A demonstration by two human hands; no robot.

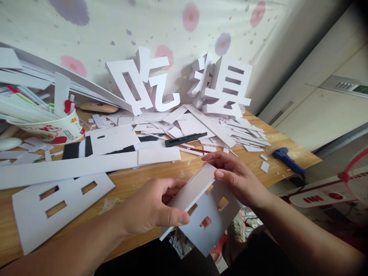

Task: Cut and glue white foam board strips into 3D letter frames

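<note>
Over the table's front edge I hold a white foam board panel with several small rectangular cut-outs. A narrow strip stands along its upper edge, at an angle to the panel. My left hand is closed on the near end of the strip, its thumb on the near side and the fingers behind. My right hand pinches the far end between thumb and fingers. To the left, another white panel with rectangular windows lies flat on the wooden table.
A black cutter knife lies among white offcuts. White three-dimensional characters lean near the patterned wall covering. A paper tub with strips stands left. A blue glue gun lies by the right edge. Long strips cover the table's left.
</note>
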